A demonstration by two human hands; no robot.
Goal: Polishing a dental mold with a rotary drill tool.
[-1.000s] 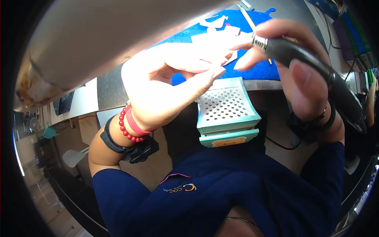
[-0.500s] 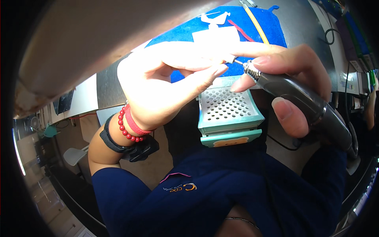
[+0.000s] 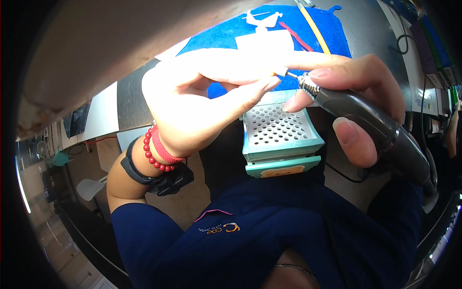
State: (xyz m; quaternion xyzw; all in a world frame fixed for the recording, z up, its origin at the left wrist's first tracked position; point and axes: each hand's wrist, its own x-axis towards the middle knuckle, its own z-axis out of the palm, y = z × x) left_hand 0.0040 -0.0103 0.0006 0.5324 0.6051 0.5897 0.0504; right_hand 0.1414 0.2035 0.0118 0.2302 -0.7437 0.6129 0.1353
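My right hand (image 3: 373,84) is wrapped round a dark grey rotary handpiece (image 3: 358,111), which slants up to the left. A thin metal shank with a small pale bit (image 3: 281,72) sticks out of its ribbed metal nose. The bit is at the fingertips of my left hand (image 3: 192,103), whose thumb and forefinger are pinched together. Glare and the fingers hide whatever is in that pinch. My right forefinger reaches across to the left hand's fingers. Below both hands is a mint-green box (image 3: 284,150) with a white perforated top and a front drawer slightly out.
A blue towel (image 3: 339,36) covers part of the dark table. On it lie a white bracket-like piece (image 3: 262,20), a bright white sheet or block (image 3: 262,41), a red strip (image 3: 297,36) and a yellow-handled tool (image 3: 316,30). A large pale lamp-like body (image 3: 110,53) overhangs the upper left.
Both hands and the handpiece keep nearly the same pose. The small bit sits very slightly further right; the whole view has shifted a little.
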